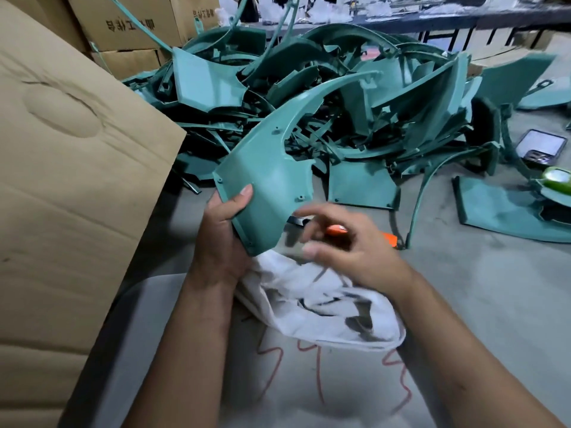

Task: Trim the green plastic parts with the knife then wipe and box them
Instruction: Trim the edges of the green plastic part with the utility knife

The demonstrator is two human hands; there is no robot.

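Now we see a big cardboard box (71,186) on the left. Next to it our left hand (222,239) holds a green plastic part (268,180) by its wide bottom end, thumb on the front, so it stands up over a white cloth (321,307) on the gray table (494,288). Our right hand (349,251) is blurry just beside the part. Its fingers are loosely curled by an orange knife (336,230), but we cannot tell if it grips it. Behind lies a heap of green parts (355,97). A phone (540,146) lies far right.
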